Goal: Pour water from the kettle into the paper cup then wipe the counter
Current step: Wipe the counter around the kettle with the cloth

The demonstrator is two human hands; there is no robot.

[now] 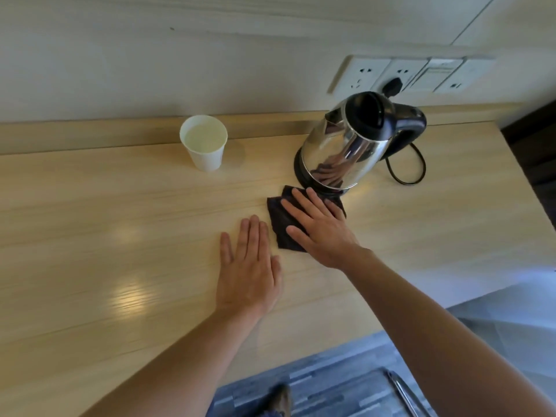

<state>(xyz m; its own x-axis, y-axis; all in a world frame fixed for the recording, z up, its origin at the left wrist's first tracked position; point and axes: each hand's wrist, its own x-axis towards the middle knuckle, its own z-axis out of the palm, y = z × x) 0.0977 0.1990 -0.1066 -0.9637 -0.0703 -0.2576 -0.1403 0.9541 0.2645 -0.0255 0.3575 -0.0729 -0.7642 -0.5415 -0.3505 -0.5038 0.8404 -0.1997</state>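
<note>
A white paper cup (204, 144) stands at the back of the wooden counter (120, 224), with water in it near the brim. The steel kettle (349, 142) with a black lid and handle sits on its base at the back right. A dark folded cloth (279, 221) lies on the counter just in front of the kettle. My right hand (319, 227) lies flat on the cloth, fingers spread, pressing it down. My left hand (249, 266) rests flat on the bare counter just left of the cloth, holding nothing.
The kettle's black cord (409, 173) loops behind it to a plug (391, 87) in the wall sockets (400, 75). The counter's right edge drops to a grey floor (331, 380). A metal frame (403, 389) shows near the bottom.
</note>
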